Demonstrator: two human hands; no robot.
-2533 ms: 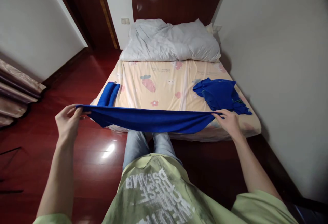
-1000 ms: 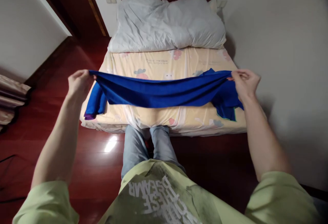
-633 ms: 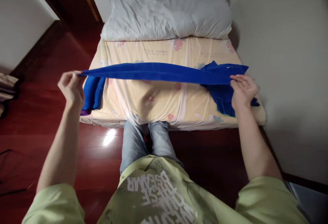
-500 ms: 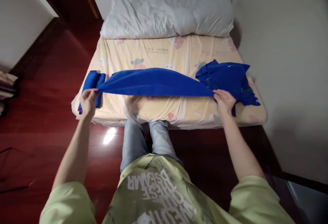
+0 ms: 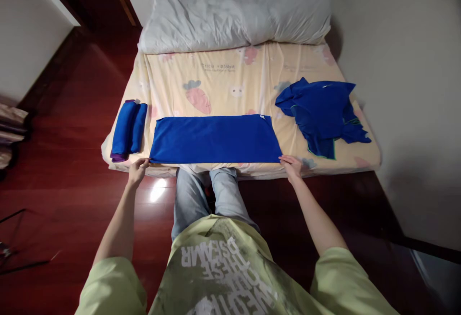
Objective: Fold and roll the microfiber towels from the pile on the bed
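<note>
A blue towel point(image 5: 216, 139) lies spread flat as a long rectangle along the near edge of the bed, with a small white tag at its far right corner. My left hand point(image 5: 138, 171) pinches its near left corner. At the near right corner, my right hand point(image 5: 291, 167) grips the cloth between thumb and fingers. Left of the towel sit rolled blue cloths point(image 5: 128, 127) with a purple edge showing. To the right is a crumpled heap of blue cloth point(image 5: 322, 113) with green edging.
The bed point(image 5: 173, 79) has a cream sheet printed with carrots. A grey-white quilt point(image 5: 234, 12) is bunched at its far side. A wall point(image 5: 406, 113) stands close on the right. Dark red floor point(image 5: 72, 127) and a thin black stand point(image 5: 18, 243) are at the left.
Both hands have come down toward the bed's near edge and closer together. The towel, stretched in the air before, now rests flat on the sheet with its near corners still held.
</note>
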